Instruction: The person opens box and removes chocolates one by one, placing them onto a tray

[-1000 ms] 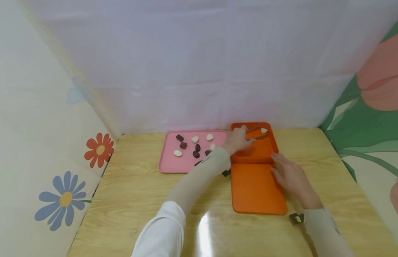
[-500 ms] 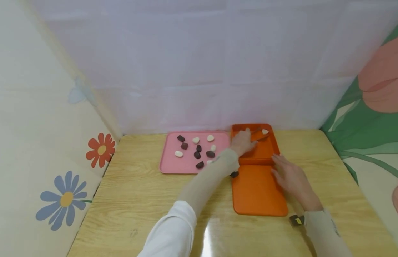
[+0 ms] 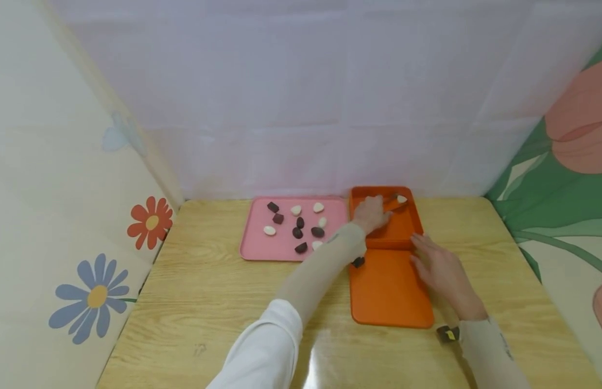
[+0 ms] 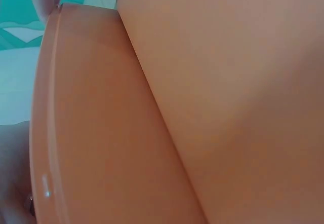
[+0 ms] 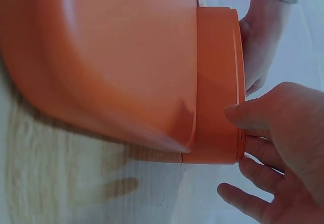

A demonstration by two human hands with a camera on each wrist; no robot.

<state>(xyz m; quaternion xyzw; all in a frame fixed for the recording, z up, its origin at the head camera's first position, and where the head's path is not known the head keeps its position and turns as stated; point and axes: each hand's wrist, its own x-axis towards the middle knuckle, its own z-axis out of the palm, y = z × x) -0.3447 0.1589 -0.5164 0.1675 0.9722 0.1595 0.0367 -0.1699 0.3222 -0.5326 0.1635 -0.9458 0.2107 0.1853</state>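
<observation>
An open orange box (image 3: 411, 216) stands at the back of the table, its orange lid (image 3: 390, 292) lying flat in front. My left hand (image 3: 371, 214) reaches into the box and holds what look like thin brown tongs (image 3: 399, 208). Their two arms point right, towards a small white chocolate-like piece (image 3: 401, 199) at the far right corner. Whether the tips touch it I cannot tell. At the front right corner of the box, my right hand (image 5: 293, 143) has its thumb on the front wall and its fingers at the side. In the left wrist view, the box wall hides the tongs.
Left of the box lies a pink tray (image 3: 257, 250) with several dark and white chocolate-like pieces. A small dark object (image 3: 357, 262) shows under the left wrist, another with yellow (image 3: 448, 334) by the right wrist. A white cloth (image 3: 262, 108) hangs behind the table.
My left hand has shifted slightly right inside the box, bringing the tongs' arms nearer the white piece and a little closer together. My right hand has stayed at the box's corner.
</observation>
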